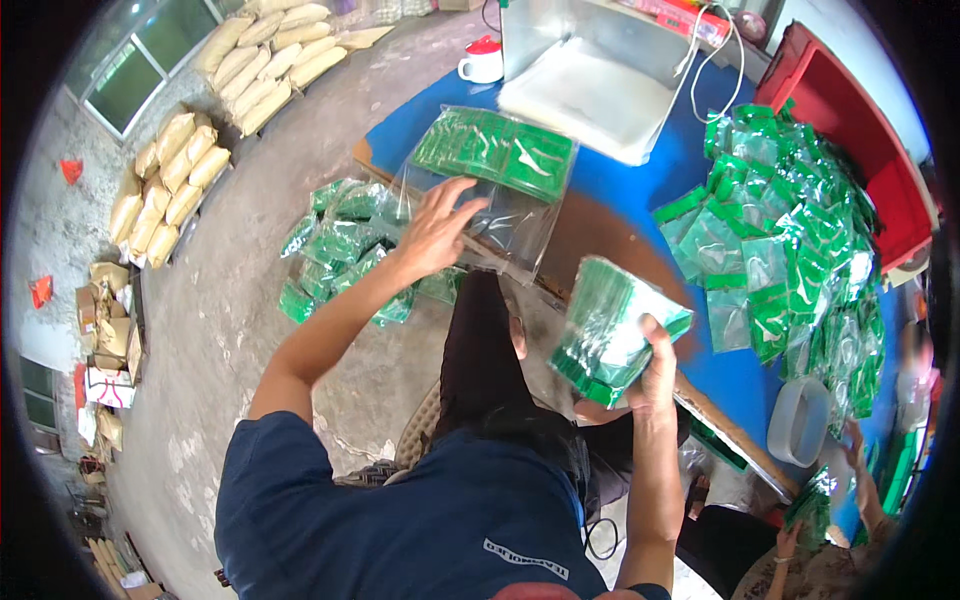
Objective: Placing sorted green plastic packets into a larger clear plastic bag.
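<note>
My right hand (652,372) grips a fanned stack of green-and-clear plastic packets (605,325) in front of the table edge, with the thumb on top. My left hand (440,228) has its fingers spread over the lower, unfilled part of a large clear plastic bag (510,228). Whether the fingertips press on the film or hover just above it, I cannot tell. Green packets (495,150) lie in rows at the far end of that bag. The bag rests on the blue-topped table (625,190), its near end reaching the worn brown edge.
Loose green packets (790,240) spill from a tipped red bin (890,190) on the right. A clear plastic tub (798,420) stands near them. Filled bags (350,240) lie on the floor at left. Another person's hands (785,540) handle packets at lower right. A lidded mug (482,62) stands behind.
</note>
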Demonstrator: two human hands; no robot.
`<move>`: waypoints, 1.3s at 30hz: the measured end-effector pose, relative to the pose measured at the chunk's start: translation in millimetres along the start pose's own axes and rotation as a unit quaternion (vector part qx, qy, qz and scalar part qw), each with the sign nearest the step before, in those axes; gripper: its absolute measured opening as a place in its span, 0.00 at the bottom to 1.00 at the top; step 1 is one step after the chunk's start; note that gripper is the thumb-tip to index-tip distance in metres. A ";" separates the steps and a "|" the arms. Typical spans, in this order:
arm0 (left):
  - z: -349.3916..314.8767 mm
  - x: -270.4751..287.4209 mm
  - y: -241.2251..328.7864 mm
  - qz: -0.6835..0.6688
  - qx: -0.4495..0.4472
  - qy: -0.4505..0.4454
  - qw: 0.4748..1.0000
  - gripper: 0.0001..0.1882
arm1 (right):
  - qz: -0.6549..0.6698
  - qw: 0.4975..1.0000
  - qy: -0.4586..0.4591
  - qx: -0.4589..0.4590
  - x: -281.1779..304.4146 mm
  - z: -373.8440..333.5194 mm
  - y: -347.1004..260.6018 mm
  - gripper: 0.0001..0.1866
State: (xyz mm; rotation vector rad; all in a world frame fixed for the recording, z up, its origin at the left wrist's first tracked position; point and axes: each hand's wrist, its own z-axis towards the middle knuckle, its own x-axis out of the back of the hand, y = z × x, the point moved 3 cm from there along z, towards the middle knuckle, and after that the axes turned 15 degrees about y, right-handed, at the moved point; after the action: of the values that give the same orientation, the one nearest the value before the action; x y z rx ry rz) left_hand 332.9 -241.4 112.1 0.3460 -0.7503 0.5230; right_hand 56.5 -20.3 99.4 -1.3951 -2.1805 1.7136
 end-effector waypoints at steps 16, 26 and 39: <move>-8.7 10.5 -49.9 0.058 -0.132 -0.058 0.988 0.21 | -0.001 0.999 0.034 0.043 6.2 -0.1 -0.5 0.32; 44.9 4.3 -10.4 -0.021 -0.117 0.045 0.992 0.18 | -0.059 0.986 0.082 0.136 -9.5 -4.0 -6.9 0.36; 77.3 -7.4 90.7 -0.150 -0.010 0.079 0.985 0.04 | -0.146 0.987 -0.064 0.033 -60.1 7.9 -16.2 0.21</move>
State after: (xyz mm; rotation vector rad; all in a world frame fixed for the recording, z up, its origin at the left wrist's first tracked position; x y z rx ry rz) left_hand 234.6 -206.2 170.0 0.3854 -0.5369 0.2549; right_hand 78.3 -65.2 137.4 -0.9180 -2.2323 1.7894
